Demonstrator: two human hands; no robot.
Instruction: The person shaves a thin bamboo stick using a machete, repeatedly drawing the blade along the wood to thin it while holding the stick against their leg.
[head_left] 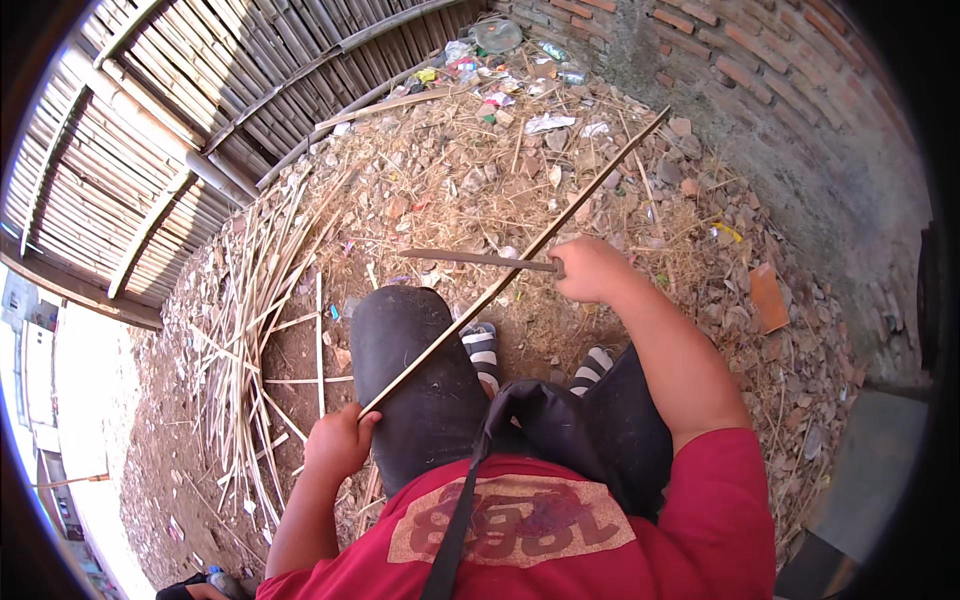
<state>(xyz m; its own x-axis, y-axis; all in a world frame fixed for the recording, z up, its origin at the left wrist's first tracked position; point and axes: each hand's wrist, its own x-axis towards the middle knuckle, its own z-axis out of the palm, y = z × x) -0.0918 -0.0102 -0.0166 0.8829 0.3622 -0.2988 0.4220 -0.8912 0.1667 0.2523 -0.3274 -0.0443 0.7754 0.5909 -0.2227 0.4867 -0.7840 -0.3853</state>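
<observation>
My left hand (338, 441) is closed around the near end of a long bamboo strip (440, 343), beside my left knee. The strip slants up and away to the right across my thigh, pale at the near part and darker toward its far end. In my right hand (592, 270) is the handle of a knife (460, 257) with a long, narrow, brownish blade pointing left. Blade and strip cross close to my right fist; I cannot tell how firmly they touch. Most of the knife's handle is hidden by my fingers.
A heap of split bamboo strips (240, 340) lies on the ground to my left. Rubble and dry straw (470, 190) cover the ground ahead, with litter (490, 70) at the back. A bamboo fence (270, 60) stands far left, a brick wall (800, 130) on the right.
</observation>
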